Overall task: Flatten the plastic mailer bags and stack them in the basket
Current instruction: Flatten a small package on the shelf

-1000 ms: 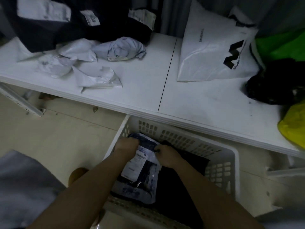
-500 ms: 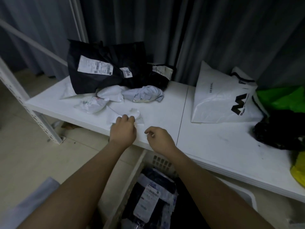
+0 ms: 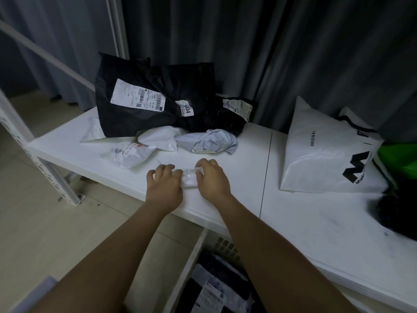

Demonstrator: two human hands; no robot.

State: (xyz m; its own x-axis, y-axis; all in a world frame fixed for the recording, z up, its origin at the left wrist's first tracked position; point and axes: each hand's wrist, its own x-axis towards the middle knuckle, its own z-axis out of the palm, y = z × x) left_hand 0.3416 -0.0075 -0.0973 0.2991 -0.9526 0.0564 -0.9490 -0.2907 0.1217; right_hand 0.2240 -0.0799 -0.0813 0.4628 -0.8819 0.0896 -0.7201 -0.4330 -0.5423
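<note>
Two bare hands work on one small crumpled white plastic mailer bag [image 3: 189, 180] near the front edge of the white worktop [image 3: 248, 168]. The left hand [image 3: 164, 185] has its curled fingers [image 3: 168, 170] on the bag's left end, and the right hand [image 3: 211, 179] pinches its right end. Behind it lie three more crumpled pale mailer bags: one with a printed label [image 3: 129, 154], one white [image 3: 159, 141], one bluish-grey [image 3: 208, 141]. One large black mailer bag [image 3: 144, 109] rests at the back. One flat white bag with a black logo [image 3: 325, 154] lies to the right. One white slotted plastic basket [image 3: 191, 263] sits below the worktop, holding flattened bags [image 3: 216, 290].
</note>
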